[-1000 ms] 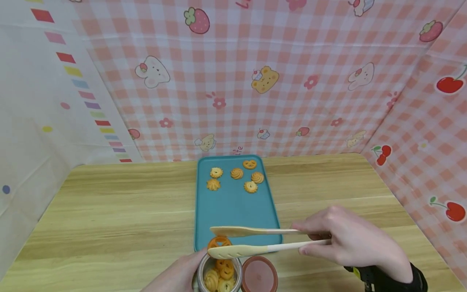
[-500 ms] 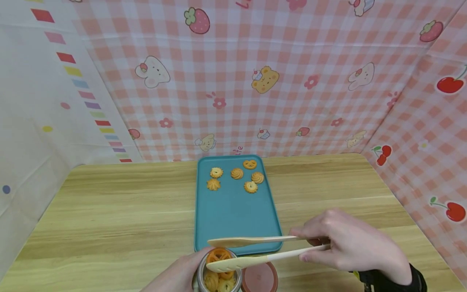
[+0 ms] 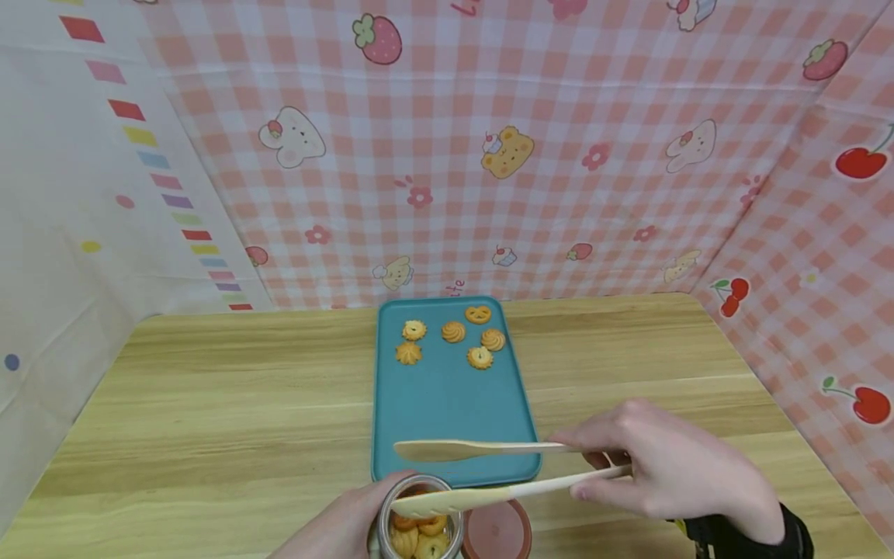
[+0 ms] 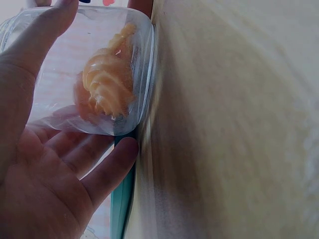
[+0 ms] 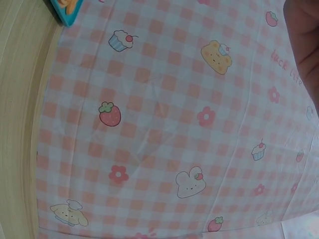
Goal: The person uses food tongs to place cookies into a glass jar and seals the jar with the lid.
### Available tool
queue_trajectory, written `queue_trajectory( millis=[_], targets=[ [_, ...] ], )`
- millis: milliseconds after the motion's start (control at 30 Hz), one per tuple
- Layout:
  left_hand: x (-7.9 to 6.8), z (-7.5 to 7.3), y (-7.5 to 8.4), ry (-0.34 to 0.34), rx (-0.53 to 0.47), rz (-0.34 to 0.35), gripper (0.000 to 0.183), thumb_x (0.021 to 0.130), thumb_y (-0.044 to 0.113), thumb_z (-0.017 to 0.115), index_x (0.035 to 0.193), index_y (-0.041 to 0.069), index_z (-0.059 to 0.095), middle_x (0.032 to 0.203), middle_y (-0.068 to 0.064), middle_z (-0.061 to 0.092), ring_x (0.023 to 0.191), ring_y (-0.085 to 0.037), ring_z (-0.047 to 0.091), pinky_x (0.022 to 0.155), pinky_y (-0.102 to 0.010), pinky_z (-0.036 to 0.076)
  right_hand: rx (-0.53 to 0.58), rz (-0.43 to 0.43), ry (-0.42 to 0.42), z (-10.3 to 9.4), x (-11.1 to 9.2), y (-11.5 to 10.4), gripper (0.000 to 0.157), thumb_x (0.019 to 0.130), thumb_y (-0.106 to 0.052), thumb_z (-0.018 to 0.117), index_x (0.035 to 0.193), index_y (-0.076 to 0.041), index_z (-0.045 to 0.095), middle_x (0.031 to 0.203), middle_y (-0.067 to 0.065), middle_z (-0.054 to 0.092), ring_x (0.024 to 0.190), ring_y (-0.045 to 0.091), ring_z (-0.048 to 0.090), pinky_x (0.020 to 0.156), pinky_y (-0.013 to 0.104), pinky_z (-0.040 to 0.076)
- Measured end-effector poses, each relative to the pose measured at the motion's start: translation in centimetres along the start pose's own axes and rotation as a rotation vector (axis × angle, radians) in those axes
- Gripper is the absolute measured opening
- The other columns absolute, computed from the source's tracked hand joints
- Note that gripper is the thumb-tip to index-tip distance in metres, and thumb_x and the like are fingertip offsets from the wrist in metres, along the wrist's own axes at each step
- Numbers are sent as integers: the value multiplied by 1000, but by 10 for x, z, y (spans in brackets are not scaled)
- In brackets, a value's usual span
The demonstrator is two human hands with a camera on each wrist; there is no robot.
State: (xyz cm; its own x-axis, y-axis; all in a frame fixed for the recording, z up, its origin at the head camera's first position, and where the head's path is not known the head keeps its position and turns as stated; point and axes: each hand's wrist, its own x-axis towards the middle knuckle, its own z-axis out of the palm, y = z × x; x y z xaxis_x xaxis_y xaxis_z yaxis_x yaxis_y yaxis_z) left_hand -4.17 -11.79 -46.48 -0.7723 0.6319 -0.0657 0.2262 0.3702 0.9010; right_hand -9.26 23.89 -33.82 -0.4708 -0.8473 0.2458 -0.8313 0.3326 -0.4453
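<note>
My left hand (image 3: 338,522) grips a clear glass jar (image 4: 55,94) at the front of the table, thumb on one side and fingers on the other. Pretzel-shaped and swirled cookies (image 3: 405,541) lie inside it. With my right hand (image 3: 673,470) I hold a pair of pale wooden tongs (image 3: 482,449) from the right. Their arms are spread, with nothing between the tips. The nearer arm crosses over the jar's mouth and hides part of the cookies; the farther one is above the tray. Only an edge of my right hand shows in the right wrist view.
Behind the jar a teal tray (image 3: 447,411) lies on the wooden table (image 3: 258,419), several cookies (image 3: 453,332) at its far end. A reddish round lid (image 3: 497,532) is right beside the jar. Patterned cloth (image 3: 447,155) walls the back and sides.
The pretzel cookie between the tongs went down into the jar and was let go. The tongs dipped toward the jar, then their arms spread apart. My left hand and the jar stayed put.
</note>
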Motion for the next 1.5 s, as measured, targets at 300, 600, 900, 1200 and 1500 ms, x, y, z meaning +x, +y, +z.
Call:
queue_trajectory(
  millis=[300,600,900,1200,1500],
  targets=[
    [-2,1,0,31,30,38,73,74,49,78,138,35,44,123,14,58,106,-7,58,90,-31,46,-74,108,70,1,4,1,33,88,-33,70,120,-26,66,69,-23,40,55,-9,33,50,4,27],
    [0,0,-1,16,-2,10,75,74,49,77,139,34,43,122,14,58,106,-8,57,89,-30,46,-128,218,75,3,5,6,35,88,-41,67,118,-24,68,65,-23,39,52,-8,31,45,8,27],
    [-1,0,-5,23,28,37,77,75,48,78,141,32,42,122,14,58,105,-7,57,88,-31,47,-350,449,97,7,9,21,31,85,-42,70,109,-23,71,56,-18,31,47,-4,23,45,18,22],
    [-1,-2,-5,19,33,39,77,75,47,78,141,30,42,122,13,58,105,-7,56,88,-31,47,-392,563,55,14,11,38,30,82,-40,73,104,-20,71,53,-14,31,45,0,24,43,21,21],
    [-1,0,-5,19,28,39,75,75,48,77,141,33,43,122,14,58,106,-7,57,90,-31,47,-366,660,24,25,11,58,40,83,-38,72,113,-12,71,53,-11,37,45,4,30,42,23,24]
  ],
)
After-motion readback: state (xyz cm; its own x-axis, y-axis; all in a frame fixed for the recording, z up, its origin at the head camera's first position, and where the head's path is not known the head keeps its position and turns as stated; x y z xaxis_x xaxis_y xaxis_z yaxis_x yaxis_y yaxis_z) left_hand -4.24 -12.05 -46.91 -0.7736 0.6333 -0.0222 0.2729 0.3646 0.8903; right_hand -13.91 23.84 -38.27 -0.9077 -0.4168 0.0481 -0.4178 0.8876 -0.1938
